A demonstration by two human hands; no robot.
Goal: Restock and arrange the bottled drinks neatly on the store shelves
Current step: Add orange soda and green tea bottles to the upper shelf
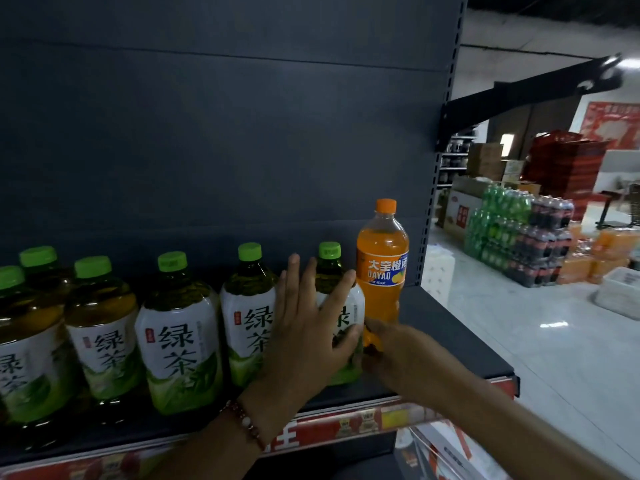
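Dark metal shelf (450, 327): tall orange-capped plastic soda bottle (382, 258) standing upright at right end, right hand (391, 355) gripping its base; left hand (308, 327), fingers spread, pressing neighbouring green-capped tea bottle (341, 306).

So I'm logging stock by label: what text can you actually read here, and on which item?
"绿茶": green tea bottles
"大窑橙诺" and "DAYAO": orange soda bottle
Shelf price strip: too blurred to read
Red poster and cartons behind: unreadable
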